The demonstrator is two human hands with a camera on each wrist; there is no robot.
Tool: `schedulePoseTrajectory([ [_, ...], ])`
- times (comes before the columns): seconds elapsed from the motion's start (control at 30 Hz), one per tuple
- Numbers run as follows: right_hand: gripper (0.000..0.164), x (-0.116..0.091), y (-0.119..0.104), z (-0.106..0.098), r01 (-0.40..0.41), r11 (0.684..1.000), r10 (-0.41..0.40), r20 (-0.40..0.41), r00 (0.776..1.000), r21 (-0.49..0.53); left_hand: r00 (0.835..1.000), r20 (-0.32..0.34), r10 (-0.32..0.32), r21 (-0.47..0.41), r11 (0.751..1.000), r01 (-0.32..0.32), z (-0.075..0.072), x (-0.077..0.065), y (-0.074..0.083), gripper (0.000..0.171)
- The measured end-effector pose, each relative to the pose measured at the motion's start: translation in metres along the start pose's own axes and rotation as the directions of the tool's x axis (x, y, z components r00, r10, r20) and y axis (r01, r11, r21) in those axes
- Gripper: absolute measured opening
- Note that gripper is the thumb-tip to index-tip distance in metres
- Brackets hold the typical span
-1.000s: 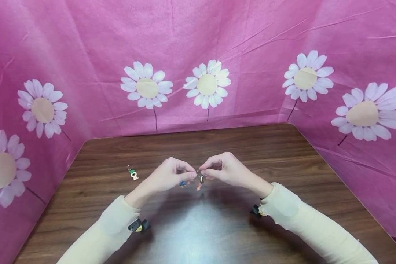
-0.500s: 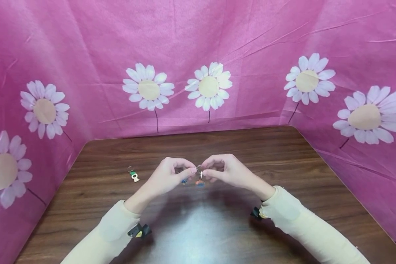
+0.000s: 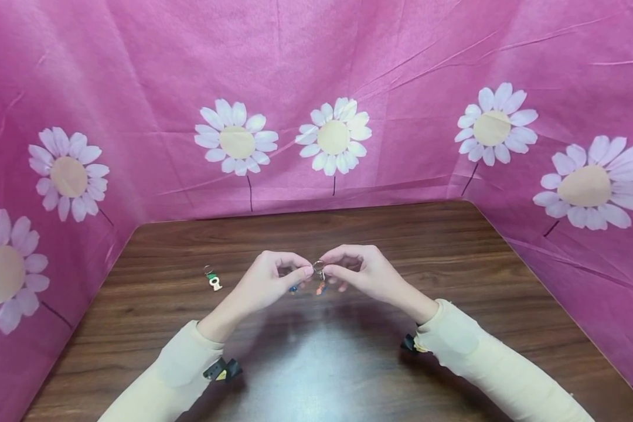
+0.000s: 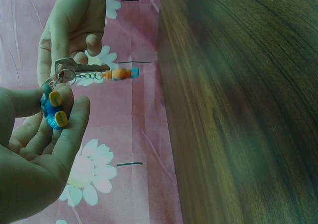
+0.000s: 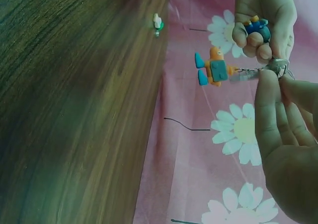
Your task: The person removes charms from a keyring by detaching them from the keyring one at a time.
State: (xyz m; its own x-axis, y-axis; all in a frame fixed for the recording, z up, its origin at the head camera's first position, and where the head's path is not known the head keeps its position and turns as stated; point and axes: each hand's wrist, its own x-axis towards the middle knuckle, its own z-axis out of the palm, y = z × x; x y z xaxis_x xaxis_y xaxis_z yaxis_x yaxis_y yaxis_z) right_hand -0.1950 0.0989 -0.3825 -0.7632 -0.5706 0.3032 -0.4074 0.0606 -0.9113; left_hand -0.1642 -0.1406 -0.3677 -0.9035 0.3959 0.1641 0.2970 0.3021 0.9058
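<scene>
Over the table, both hands meet fingertip to fingertip at a metal key ring (image 3: 319, 267). My right hand (image 3: 371, 275) pinches this ring between thumb and forefinger. From it hang a key (image 4: 84, 66) and a short chain bearing an orange figurine (image 5: 217, 67) with blue feet. My left hand (image 3: 274, 278) pinches the ring end of a second keychain, whose blue figurine (image 4: 53, 107) with yellow feet lies against the curled fingers. Fingertips partly hide where the rings meet. Left of the hands, a keychain with a green and cream charm (image 3: 214, 281) lies on the table.
The brown wood-grain table (image 3: 432, 234) has a pink cloth (image 3: 401, 58) with white daisies rising behind it and at both sides. A black wrist device (image 3: 224, 370) sits on the left cuff, and another black device (image 3: 410, 344) on the right one.
The hands stay close together with small finger shifts at the ring. The orange figurine has swung and turned below it, and the ring now faces the head camera more fully.
</scene>
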Motion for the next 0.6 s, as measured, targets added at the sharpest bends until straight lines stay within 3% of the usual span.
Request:
schedulePoseTrajectory([
  [0.2,0.017,0.0002,-0.0023,0.001,0.036,0.999,-0.036,-0.011,0.999,-0.024,1.0,-0.002,-0.002,0.004,1.0,0.002,-0.0009,-0.0002,-0.0007,0.014],
  [0.33,0.016,0.0017,-0.0021,-0.0001,0.11,0.989,-0.111,0.0,0.994,-0.094,1.0,0.001,-0.008,0.012,1.0,0.008,-0.0007,-0.0001,-0.0007,0.014],
  [0.5,0.017,0.0042,0.0004,-0.0004,0.256,0.934,-0.253,0.046,0.966,-0.248,1.0,0.006,-0.007,0.022,1.0,0.007,0.0005,0.0004,0.0008,0.013],
  [0.6,0.017,0.0034,-0.0022,0.0015,0.28,0.92,-0.277,0.05,0.96,-0.275,1.0,0.007,-0.01,0.023,1.0,0.01,0.0009,0.0004,0.0011,0.013],
])
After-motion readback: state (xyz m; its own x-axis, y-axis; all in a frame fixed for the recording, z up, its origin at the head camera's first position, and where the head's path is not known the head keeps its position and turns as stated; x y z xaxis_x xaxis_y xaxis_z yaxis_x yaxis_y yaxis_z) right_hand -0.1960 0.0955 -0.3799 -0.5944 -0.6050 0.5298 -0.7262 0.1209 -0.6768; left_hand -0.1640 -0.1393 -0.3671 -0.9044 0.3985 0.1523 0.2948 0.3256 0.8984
